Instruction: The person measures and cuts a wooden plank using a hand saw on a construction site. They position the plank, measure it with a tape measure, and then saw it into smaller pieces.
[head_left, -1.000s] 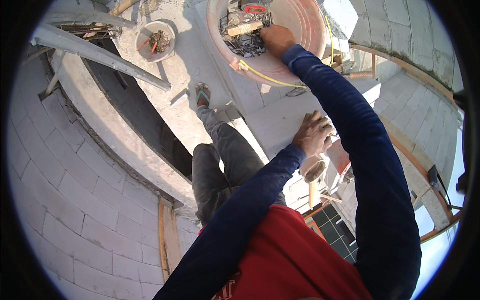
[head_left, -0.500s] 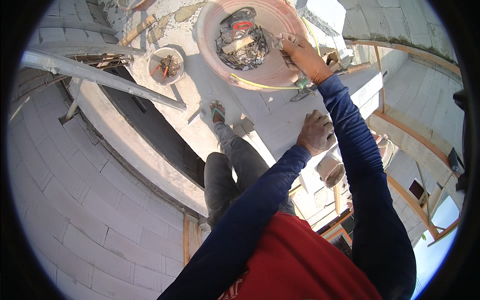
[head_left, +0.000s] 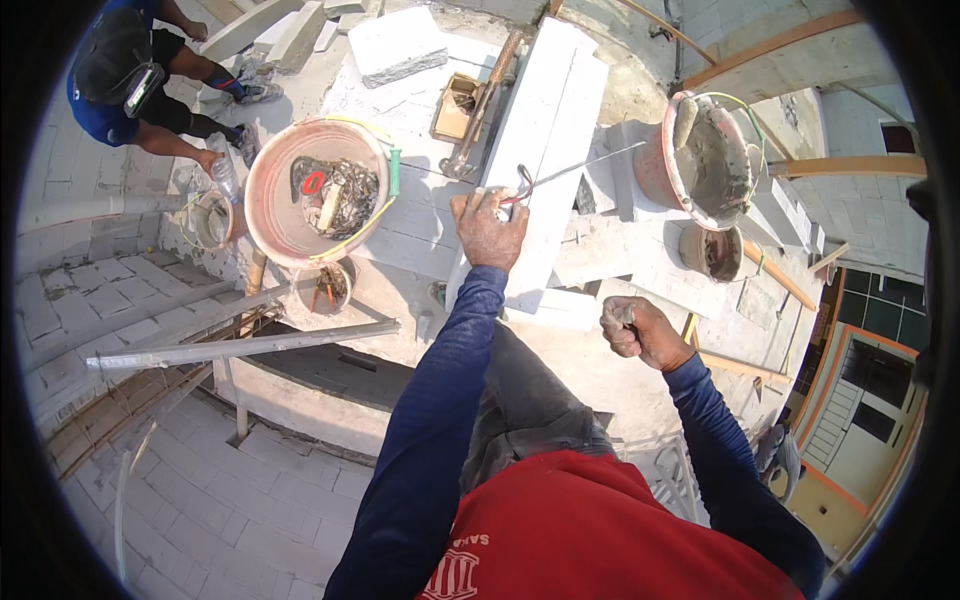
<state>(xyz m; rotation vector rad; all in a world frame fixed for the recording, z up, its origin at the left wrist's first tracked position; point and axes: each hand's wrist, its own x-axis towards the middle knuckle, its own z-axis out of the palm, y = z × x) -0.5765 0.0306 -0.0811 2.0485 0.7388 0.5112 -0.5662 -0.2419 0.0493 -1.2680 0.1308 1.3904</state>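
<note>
My left hand [head_left: 490, 228] lies palm down on a long white block [head_left: 555, 105], fingers apart. Right beside its fingertips is a thin tool [head_left: 525, 183] with a red-and-black looped handle and a long slim metal shaft pointing right; whether the fingers touch it is unclear. My right hand [head_left: 645, 330] is closed in a fist over the ground right of the block. Something greyish shows at its fingers, too small to make out. Left of my left hand a large pinkish tub [head_left: 265, 190] holds nails [head_left: 358, 190], a red-and-black object and a light stick.
A hammer [head_left: 460, 160] and a small box [head_left: 455, 105] lie beyond the block. Buckets with mortar [head_left: 710, 165] stand at right. A small bucket of tools [head_left: 325, 287] sits below the tub. At far left another person [head_left: 110, 75] holds a clear bottle [head_left: 225, 178]. A metal beam [head_left: 250, 345] spans the left side.
The view has swung right. My right hand has left the nail tub and come back near me, closed. My left hand has moved forward on the block beside the slim tool.
</note>
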